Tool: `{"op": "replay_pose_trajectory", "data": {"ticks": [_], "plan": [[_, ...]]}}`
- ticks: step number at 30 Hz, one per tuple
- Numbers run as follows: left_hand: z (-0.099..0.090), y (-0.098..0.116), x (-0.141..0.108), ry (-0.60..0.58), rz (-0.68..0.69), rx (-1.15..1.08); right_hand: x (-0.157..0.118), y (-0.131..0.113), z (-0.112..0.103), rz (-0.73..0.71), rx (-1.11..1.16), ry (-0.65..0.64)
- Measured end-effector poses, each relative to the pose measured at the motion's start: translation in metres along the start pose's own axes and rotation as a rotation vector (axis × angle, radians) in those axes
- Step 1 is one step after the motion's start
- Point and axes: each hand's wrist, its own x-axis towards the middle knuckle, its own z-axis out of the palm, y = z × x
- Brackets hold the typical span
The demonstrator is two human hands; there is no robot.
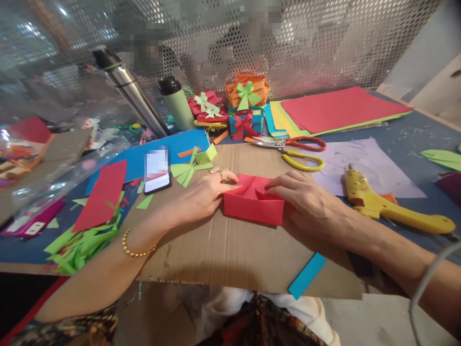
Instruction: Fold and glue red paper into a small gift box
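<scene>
A small red paper box (253, 210) stands on a sheet of brown cardboard (201, 254), its open top facing up with folded flaps inside. My left hand (207, 194) grips the box's left end, fingers reaching over the rim; a ring and a beaded bracelet show on it. At the opposite end, my right hand (297, 197) has its fingers closed over the right wall and tucked in at the flap. The thumbs are partly hidden. Just beyond my left hand lies a light green paper bow (188, 170), and a phone (157, 170) rests left of it.
Scissors (291, 146) lie behind the box. A yellow glue gun (389, 204) with a grey cable sits at right. Coloured paper sheets (342, 110), finished paper boxes (247, 96), a steel flask (133, 93) and a green bottle (178, 103) line the back. A blue strip (307, 275) lies near the front edge.
</scene>
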Motion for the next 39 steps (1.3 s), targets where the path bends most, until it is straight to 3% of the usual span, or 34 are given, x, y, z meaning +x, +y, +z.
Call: {"op": "replay_pose_trajectory", "data": {"ticks": [5, 12, 22, 26, 32, 39], "plan": [[-0.001, -0.002, -0.001, 0.002, -0.041, -0.118, 0.001, 0.000, -0.006, -0.015, -0.015, -0.037], [0.008, -0.014, 0.025, 0.021, -0.267, -0.388, 0.008, 0.013, -0.004, 0.012, -0.012, -0.053], [0.007, 0.003, 0.030, 0.009, -0.531, -0.217, 0.006, 0.010, 0.001, 0.162, -0.120, -0.023], [0.006, 0.003, 0.032, -0.056, -0.657, -0.206, 0.006, 0.009, -0.001, 0.177, -0.112, -0.044], [0.006, -0.001, 0.035, -0.056, -0.711, -0.253, 0.009, 0.012, 0.000, 0.228, -0.059, -0.041], [0.005, 0.009, 0.025, -0.042, -0.571, -0.258, 0.012, 0.017, 0.002, 0.294, 0.047, 0.044]]}}
